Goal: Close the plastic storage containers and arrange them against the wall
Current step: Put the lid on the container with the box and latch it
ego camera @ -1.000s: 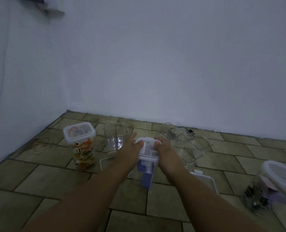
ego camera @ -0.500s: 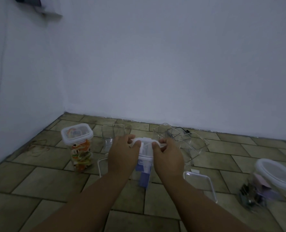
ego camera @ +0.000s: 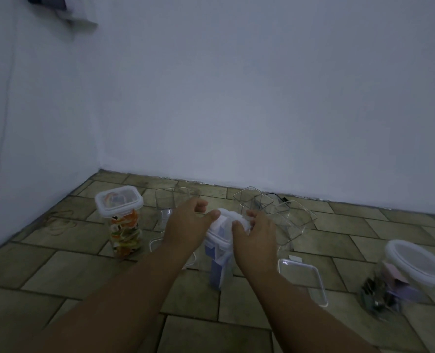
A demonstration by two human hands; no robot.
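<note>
A tall clear container (ego camera: 219, 261) with blue contents stands on the tiled floor in the middle. Its white lid (ego camera: 226, 222) sits on top, tilted. My left hand (ego camera: 187, 225) grips the lid's left side, thumb on top. My right hand (ego camera: 254, 234) holds the right side, fingers curled over the lid's flap. A closed container (ego camera: 122, 220) with colourful contents stands to the left. Behind my hands stand empty open containers: one (ego camera: 171, 203) at the left, a cluster (ego camera: 275, 212) at the right. A loose clear lid (ego camera: 304, 278) lies flat to the right.
A round lidded jar (ego camera: 412, 271) with dark clips stands at the far right. The white back wall (ego camera: 236, 98) meets the floor just beyond the containers, and a side wall (ego camera: 33, 123) closes the left. Another loose lid (ego camera: 157, 244) lies partly hidden under my left arm.
Both hands stay on the lid of the middle container. The fingers have shifted around its side flaps, and the lid now sits more tilted. The camera has dipped slightly.
</note>
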